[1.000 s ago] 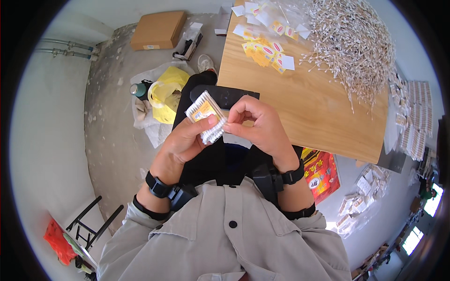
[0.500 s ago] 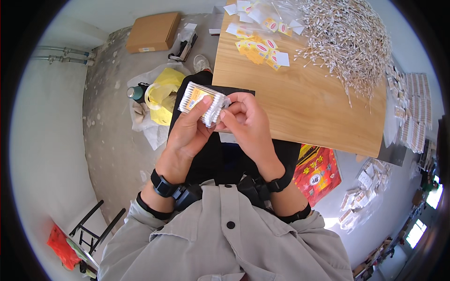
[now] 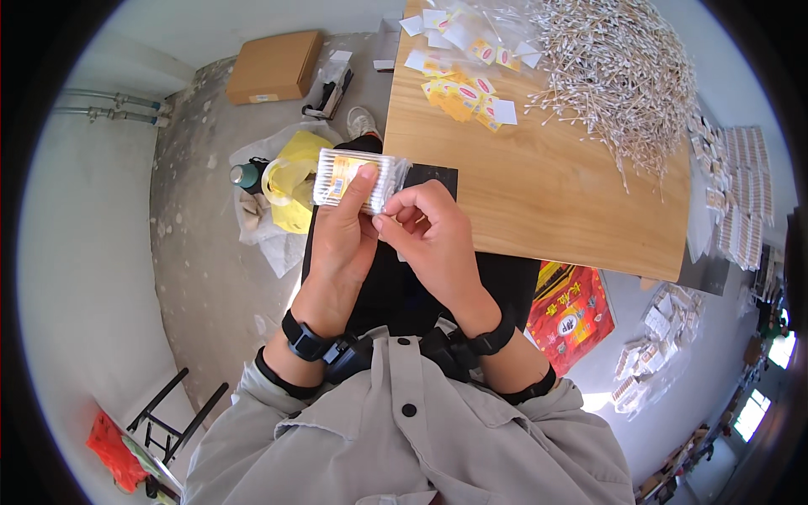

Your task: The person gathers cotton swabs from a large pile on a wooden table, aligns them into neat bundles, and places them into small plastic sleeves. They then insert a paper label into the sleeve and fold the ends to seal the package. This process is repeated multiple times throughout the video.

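Note:
A clear plastic bag of cotton swabs (image 3: 390,174) with a yellow label card inside is held up over my lap, left of the table's near corner. My left hand (image 3: 343,231) grips it from below, its thumb lying across the label. With thumb and forefinger together, my right hand (image 3: 429,225) pinches the lower right corner of the bag's loose film. On the table, a large heap of loose cotton swabs (image 3: 619,76) lies at the far right. Yellow and white label cards (image 3: 463,94) are scattered beside the heap, with clear plastic bags (image 3: 497,25) behind them.
The wooden table (image 3: 539,194) fills the upper right. Stacked swab packs (image 3: 745,185) stand beyond its right edge; more packs (image 3: 661,341) lie on the floor. A red printed sheet (image 3: 572,316) is below the table. At left are a yellow bag (image 3: 295,185), green bottle (image 3: 244,175) and cardboard box (image 3: 273,67).
The swab bag has turned from a tilt to nearly level. My right hand has moved slightly down and left, its fingers now at the bag's lower right corner.

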A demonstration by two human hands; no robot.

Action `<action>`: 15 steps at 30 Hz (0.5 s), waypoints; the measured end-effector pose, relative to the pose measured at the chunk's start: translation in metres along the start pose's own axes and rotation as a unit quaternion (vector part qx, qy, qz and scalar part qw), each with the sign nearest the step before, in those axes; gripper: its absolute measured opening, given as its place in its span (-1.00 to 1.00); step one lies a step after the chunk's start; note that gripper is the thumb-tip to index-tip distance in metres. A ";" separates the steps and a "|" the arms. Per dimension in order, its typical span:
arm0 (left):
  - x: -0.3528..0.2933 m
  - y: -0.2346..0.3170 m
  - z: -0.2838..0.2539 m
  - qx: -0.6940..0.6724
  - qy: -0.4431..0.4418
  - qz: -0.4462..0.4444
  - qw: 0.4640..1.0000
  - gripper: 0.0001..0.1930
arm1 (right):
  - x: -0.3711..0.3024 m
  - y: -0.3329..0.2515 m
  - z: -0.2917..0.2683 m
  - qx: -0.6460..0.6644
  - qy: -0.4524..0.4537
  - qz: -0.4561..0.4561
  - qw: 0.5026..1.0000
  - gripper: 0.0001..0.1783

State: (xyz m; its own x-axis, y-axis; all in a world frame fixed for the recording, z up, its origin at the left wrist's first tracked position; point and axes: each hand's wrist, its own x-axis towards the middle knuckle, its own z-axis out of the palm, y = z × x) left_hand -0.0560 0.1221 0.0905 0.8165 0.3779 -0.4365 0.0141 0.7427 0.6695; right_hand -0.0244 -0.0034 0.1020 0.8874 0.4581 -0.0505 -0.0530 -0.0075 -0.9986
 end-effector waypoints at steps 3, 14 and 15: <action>0.002 0.003 -0.001 -0.027 -0.007 -0.003 1.000 -0.77 | 0.001 0.003 -0.006 0.017 0.014 0.012 1.000 -0.86; -0.005 0.000 0.009 -0.046 0.015 -0.006 0.999 -0.74 | -0.004 0.004 0.002 0.118 0.023 0.026 0.992 -0.86; -0.005 0.000 0.009 -0.046 0.010 -0.003 0.999 -0.74 | -0.004 0.002 -0.001 0.132 0.016 0.039 0.990 -0.87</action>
State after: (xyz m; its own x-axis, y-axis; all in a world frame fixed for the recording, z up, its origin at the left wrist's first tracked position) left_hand -0.0548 0.1149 0.0979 0.8048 0.3838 -0.4527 -0.0353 0.7923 0.6091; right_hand -0.0278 -0.0059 0.1007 0.8892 0.4378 -0.1329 -0.2372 0.1928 -0.9521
